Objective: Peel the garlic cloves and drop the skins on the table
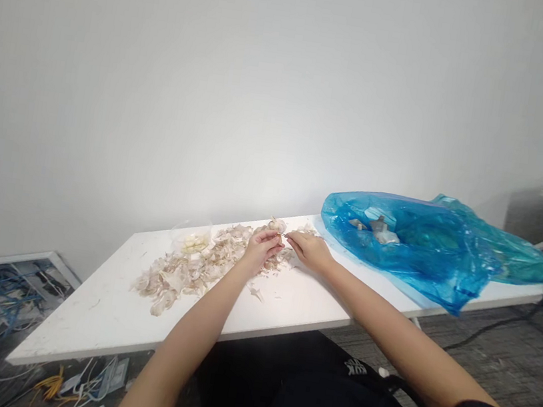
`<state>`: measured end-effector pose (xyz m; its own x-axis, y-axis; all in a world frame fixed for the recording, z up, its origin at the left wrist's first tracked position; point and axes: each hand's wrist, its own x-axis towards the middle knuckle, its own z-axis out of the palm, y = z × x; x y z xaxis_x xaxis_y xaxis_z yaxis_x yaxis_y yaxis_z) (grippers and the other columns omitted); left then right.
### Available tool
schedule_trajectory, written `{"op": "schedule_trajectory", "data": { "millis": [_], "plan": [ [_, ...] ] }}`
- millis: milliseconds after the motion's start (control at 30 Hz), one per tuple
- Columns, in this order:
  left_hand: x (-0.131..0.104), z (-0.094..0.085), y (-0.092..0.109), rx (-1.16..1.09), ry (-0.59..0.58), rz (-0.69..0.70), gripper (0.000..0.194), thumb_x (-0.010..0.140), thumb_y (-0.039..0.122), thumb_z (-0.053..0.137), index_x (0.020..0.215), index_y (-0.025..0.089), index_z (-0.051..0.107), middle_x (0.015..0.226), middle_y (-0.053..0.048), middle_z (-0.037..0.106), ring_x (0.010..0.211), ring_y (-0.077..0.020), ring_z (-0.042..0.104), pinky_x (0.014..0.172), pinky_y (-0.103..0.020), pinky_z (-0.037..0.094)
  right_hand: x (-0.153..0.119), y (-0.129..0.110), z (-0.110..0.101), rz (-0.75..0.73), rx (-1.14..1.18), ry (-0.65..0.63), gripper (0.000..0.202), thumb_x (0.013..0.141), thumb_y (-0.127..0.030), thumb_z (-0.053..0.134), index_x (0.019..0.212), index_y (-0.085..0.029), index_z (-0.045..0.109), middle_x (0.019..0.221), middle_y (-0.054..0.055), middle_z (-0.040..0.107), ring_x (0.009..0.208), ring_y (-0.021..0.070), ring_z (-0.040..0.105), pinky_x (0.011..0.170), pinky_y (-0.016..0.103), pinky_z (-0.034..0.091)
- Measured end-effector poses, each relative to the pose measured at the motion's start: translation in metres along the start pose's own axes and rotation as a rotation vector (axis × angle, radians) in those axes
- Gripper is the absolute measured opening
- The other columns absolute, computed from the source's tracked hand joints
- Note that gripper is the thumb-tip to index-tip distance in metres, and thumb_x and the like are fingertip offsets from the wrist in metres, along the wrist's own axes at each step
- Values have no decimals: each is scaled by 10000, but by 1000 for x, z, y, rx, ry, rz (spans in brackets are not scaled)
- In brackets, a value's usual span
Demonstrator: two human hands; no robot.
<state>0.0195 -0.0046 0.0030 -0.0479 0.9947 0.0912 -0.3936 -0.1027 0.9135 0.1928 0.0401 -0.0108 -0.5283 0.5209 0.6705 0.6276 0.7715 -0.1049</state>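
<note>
Both hands meet over the heap of dry garlic skins point(191, 270) on the white table point(288, 300). In the fingertips of my left hand point(261, 247) is a small garlic clove point(280, 239), mostly covered by the fingers. My right hand point(313, 250) pinches a thin metal tool point(284, 235) whose tip reaches the clove; too little of it shows to tell its kind. Just beyond my hands lies a garlic bulb point(277, 225). Pale peeled cloves point(194, 244) sit in a clear plastic container point(176, 236) behind the heap.
To the right, a large blue plastic bag point(422, 245) lies open-mouthed on the table, with a few pale pieces inside. A white wall point(266, 95) stands close behind. Tangled cables point(11, 291) are on the floor at left, and a black cable point(496, 333) hangs at right.
</note>
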Motion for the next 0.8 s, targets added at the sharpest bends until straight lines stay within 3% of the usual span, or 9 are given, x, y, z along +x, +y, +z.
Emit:
{"op": "schedule_trajectory", "data": {
  "millis": [800],
  "plan": [
    [-2, 2, 2, -6, 11, -8, 261, 673, 130, 783, 895, 122, 645, 780, -22, 666, 709, -109, 667, 821, -287, 537, 0, 2, 0, -26, 55, -14, 289, 980, -281, 401, 1115, -202, 644, 1051, 71, 702, 927, 175, 654, 767, 255, 456]
  ]
}}
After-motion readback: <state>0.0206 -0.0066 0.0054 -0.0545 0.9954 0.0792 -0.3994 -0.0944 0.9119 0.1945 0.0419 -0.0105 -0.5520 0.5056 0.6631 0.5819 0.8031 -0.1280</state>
